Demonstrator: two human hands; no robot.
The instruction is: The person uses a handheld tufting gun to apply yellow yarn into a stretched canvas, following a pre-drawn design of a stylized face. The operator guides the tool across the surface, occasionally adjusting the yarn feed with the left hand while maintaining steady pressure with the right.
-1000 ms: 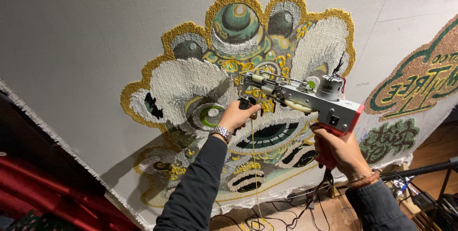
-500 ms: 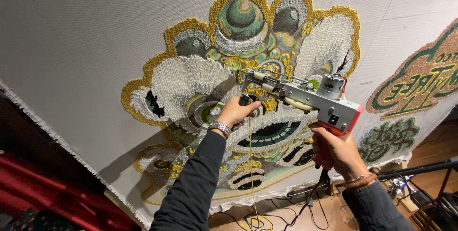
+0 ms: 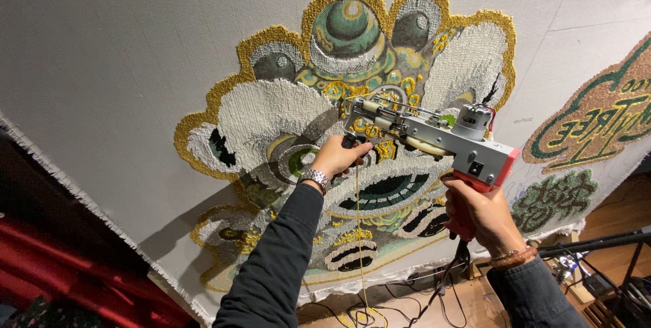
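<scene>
I hold the tufting gun [image 3: 427,135] up against the cloth [image 3: 122,64], its nose pressed into the tufted lion face [image 3: 352,131] near the middle. My left hand [image 3: 337,157] is closed tight around the black front grip under the nose, and my right hand [image 3: 483,211] is wrapped shut around the red rear handle, below the grey body and the small motor on top. A yellow yarn [image 3: 359,233] hangs straight down from the nose, past my left sleeve, to the floor. Above and to the left of the lion the cloth is bare, a wide plain stretch reaching to its frayed lower-left edge [image 3: 74,196], which runs slanting down toward the bottom. To the right, well apart from the gun, sits a green and gold tufted patch [image 3: 597,125], with a smaller green one [image 3: 553,196] under it, near my right wrist. Under the cloth's bottom edge, black cables [image 3: 407,297] lie tangled on the wood floor, and a dark stand bar [image 3: 597,243] crosses just beside my right forearm. Dark red fabric [image 3: 61,267] lies at lower left, beyond the frayed edge.
</scene>
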